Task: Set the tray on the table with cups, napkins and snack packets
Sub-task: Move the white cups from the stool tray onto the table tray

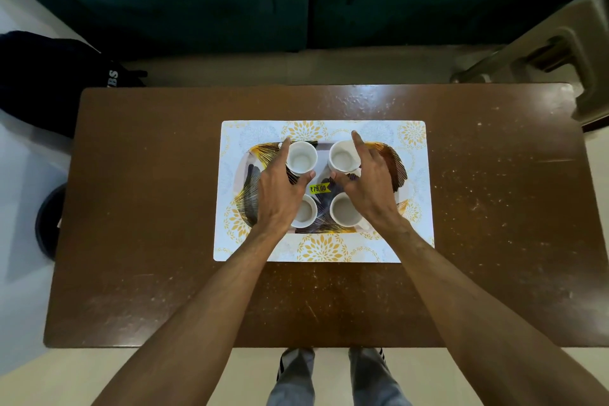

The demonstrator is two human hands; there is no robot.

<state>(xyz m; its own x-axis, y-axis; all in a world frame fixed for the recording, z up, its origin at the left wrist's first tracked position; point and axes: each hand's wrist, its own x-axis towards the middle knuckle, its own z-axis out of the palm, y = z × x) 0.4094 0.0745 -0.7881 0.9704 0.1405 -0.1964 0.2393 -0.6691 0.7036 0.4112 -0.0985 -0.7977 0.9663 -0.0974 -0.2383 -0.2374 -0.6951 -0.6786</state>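
both bare forearms reach in from 6 o'clock over the dark brown wooden table (148, 208). a white rectangular placemat with yellow floral print (417, 175) lies at table centre; on it sits the rectangular tray with black and gold leaf pattern (397, 165), a yellow price sticker (318, 188) at its middle. four white ceramic cups stand on the tray. left hand (280, 188), palm down, fingers curved around the cup at 11 o'clock (301, 160), thumb at its near side, index along its left wall. right hand (369, 184) mirrors this, gripping the cup at 1 o'clock (342, 156), index pointing to 12. cup at 7 o'clock (304, 212) and cup at 5 o'clock (344, 211) lie partly under the wrists, untouched as far as visible.
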